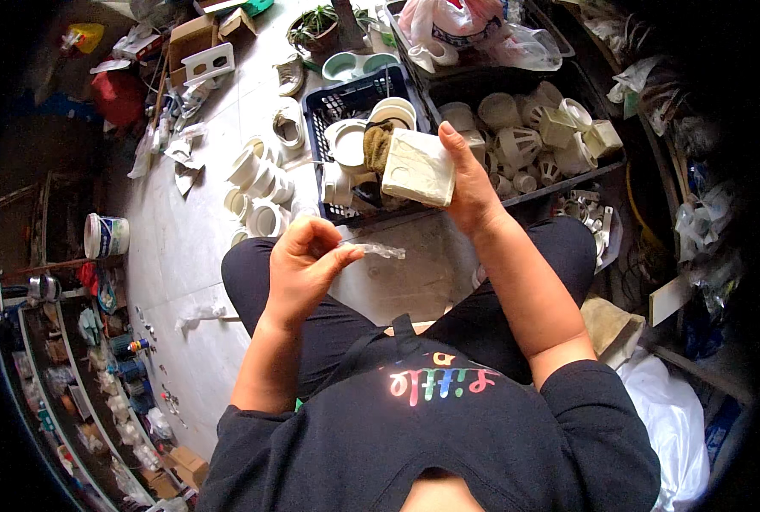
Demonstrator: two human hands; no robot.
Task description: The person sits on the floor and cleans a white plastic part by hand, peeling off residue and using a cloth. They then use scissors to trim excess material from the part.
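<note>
My right hand grips a square, off-white plastic box by its right side, over the front of a dark blue plastic crate. A smudged, creased layer seems to cover the box's face. A brown cloth shows directly left of the box; whether they touch is hard to tell. Between thumb and curled fingers, my left hand pinches a crumpled strip of clear plastic film above my lap. White plastic pipe fittings lie in the blue crate, partly hidden by the box.
Stacked white pipe fittings stand on the tiled floor left of the crate, near a pair of shoes. A black crate with dusty fittings adjoins at right. Metal shelves line the lower left, below a white bucket.
</note>
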